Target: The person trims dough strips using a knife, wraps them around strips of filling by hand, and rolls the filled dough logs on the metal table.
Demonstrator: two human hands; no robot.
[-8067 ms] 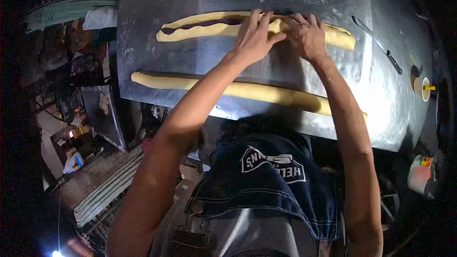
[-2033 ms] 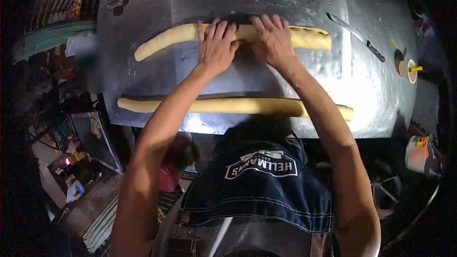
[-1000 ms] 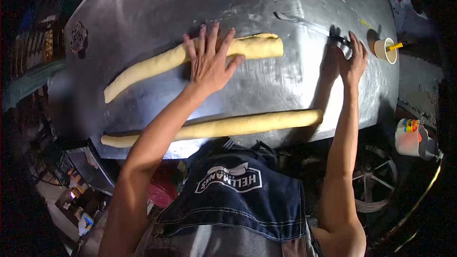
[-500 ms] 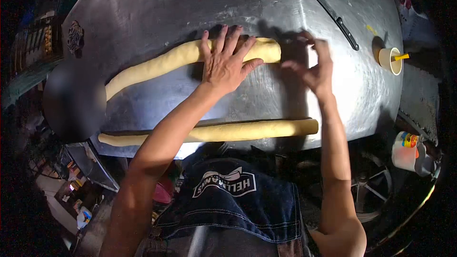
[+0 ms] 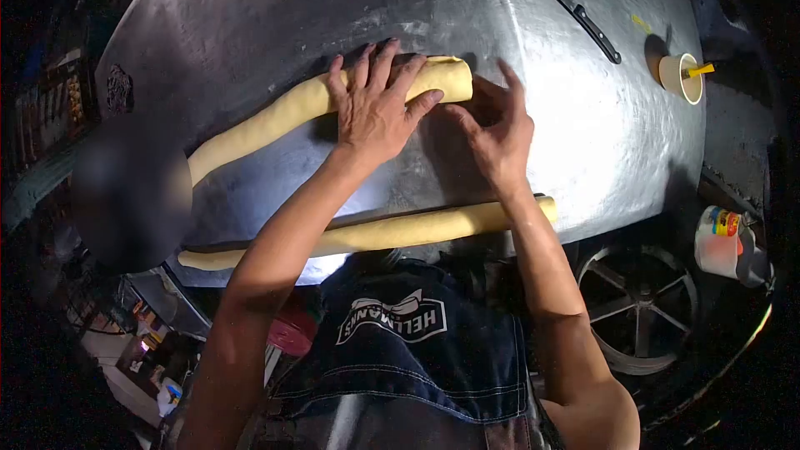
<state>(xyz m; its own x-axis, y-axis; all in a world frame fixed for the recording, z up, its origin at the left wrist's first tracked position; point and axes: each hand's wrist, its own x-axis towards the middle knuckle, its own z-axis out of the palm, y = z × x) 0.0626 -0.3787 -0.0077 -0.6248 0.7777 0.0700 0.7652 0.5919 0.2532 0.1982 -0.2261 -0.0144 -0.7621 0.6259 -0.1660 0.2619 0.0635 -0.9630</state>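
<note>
A long pale-yellow dough roll lies curved across the metal table, its thicker cut end to the right. My left hand rests on top of it near that end, fingers spread over the dough. Just off the end face, my right hand is open, thumb and fingers apart, with nothing visible in it. A second dough roll lies along the near edge, partly covered by both forearms. The left tip of the first roll meets a dark blurred round shape.
On the metal table lies a black-handled knife at the back right. A cream cup with a yellow handle in it stands near the right edge. A spoked wheel and a white container are below the table.
My right hand has moved left, closer to the roll's cut end. My left hand stays on the dough. The whole view has shifted slightly.
</note>
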